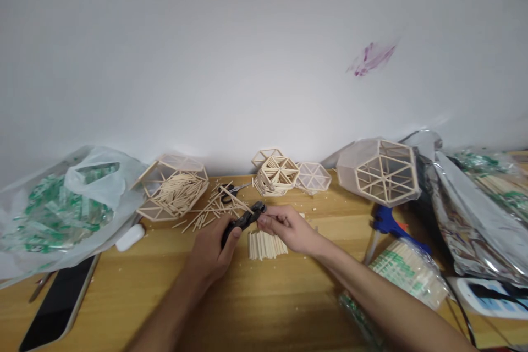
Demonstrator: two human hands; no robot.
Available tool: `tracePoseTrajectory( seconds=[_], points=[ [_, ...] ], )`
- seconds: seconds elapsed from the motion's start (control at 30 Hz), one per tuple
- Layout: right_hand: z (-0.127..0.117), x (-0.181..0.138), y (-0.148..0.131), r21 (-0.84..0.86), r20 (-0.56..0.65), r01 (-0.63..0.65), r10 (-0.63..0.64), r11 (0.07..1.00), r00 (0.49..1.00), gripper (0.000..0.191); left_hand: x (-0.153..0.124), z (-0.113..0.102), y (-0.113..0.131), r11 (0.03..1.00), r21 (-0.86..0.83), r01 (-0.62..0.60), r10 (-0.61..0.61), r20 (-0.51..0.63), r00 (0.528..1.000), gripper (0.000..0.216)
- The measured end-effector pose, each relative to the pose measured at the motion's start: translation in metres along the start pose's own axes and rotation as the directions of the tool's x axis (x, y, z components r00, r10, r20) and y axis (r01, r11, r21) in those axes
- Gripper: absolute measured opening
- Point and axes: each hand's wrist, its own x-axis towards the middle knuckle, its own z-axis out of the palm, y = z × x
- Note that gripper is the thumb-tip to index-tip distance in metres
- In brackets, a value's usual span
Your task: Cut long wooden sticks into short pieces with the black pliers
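Note:
My left hand (218, 245) is wrapped around black-handled pliers (243, 223), whose head points up and right. Fingertips of my right hand (289, 225) pinch together right beside the jaws. A thin wooden stick (239, 202) slants down from the upper left to the jaws; its end at my right fingers is mostly hidden. Just below my hands lies a neat row of short cut sticks (267, 246). Behind the pliers, loose sticks (210, 212) are scattered around black-handled scissors (229, 192).
Along the wall stand a stick-filled hexagonal frame (202, 173), stacked stick hexagons (280, 173) and a covered hexagonal frame (385, 173). At left are a plastic bag (99, 220) and a phone (60, 305). A blue glue gun (390, 221), packaged sticks (406, 272) and a power strip (490, 297) lie right.

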Motion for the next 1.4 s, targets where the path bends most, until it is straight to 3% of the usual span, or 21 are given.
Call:
tracePoseTrajectory(
  seconds=[0.1,0.2,0.43,0.6,0.73,0.8,0.9,1.0,1.2,1.4],
  points=[
    [0.001,0.002,0.003,0.275,0.106,-0.098,0.072,0.956,0.992,0.043,-0.001,0.0,-0.001,1.0,0.003,-0.025,0.025,-0.023,0.999,0.032],
    [0.0,0.003,0.006,0.48,0.199,-0.227,0.147,0.847,0.969,0.038,-0.001,-0.001,0.0,0.998,0.023,-0.065,0.066,-0.037,0.997,0.033],
    [-0.001,0.003,0.008,0.637,0.302,-0.359,0.207,0.683,0.93,0.03,-0.001,-0.003,0.001,0.991,0.11,-0.077,0.084,-0.059,0.995,0.035],
    [0.001,0.004,0.01,0.607,0.26,-0.342,0.228,0.717,0.938,0.032,0.001,-0.003,0.001,0.988,0.145,-0.045,0.054,-0.06,0.997,0.039],
    [-0.008,0.005,0.006,0.298,0.127,-0.25,0.221,0.921,0.967,0.032,0.002,-0.003,-0.001,0.978,0.21,-0.007,0.015,-0.038,0.999,0.041],
    [-0.016,0.004,0.001,0.169,0.073,-0.26,0.251,0.951,0.965,0.024,0.003,-0.003,-0.001,0.966,0.26,-0.003,0.009,-0.021,1.0,0.042],
    [-0.025,0.004,-0.006,0.241,0.043,-0.265,0.263,0.934,0.964,0.034,0.003,-0.003,-0.001,0.948,0.316,-0.025,0.023,0.012,1.0,0.042],
    [-0.026,0.004,-0.009,0.305,0.053,-0.31,0.309,0.901,0.95,0.031,0.003,-0.002,0.003,0.939,0.339,-0.059,0.037,0.07,0.997,0.044],
    [-0.021,0.003,-0.008,0.274,0.101,-0.436,0.425,0.857,0.9,0.026,0.001,0.003,0.013,0.928,0.36,-0.096,0.025,0.197,0.98,0.051],
    [-0.025,0.003,-0.008,0.291,0.099,-0.453,0.444,0.842,0.89,0.027,0.002,0.003,0.015,0.92,0.386,-0.069,-0.009,0.198,0.98,0.053]
  ],
)
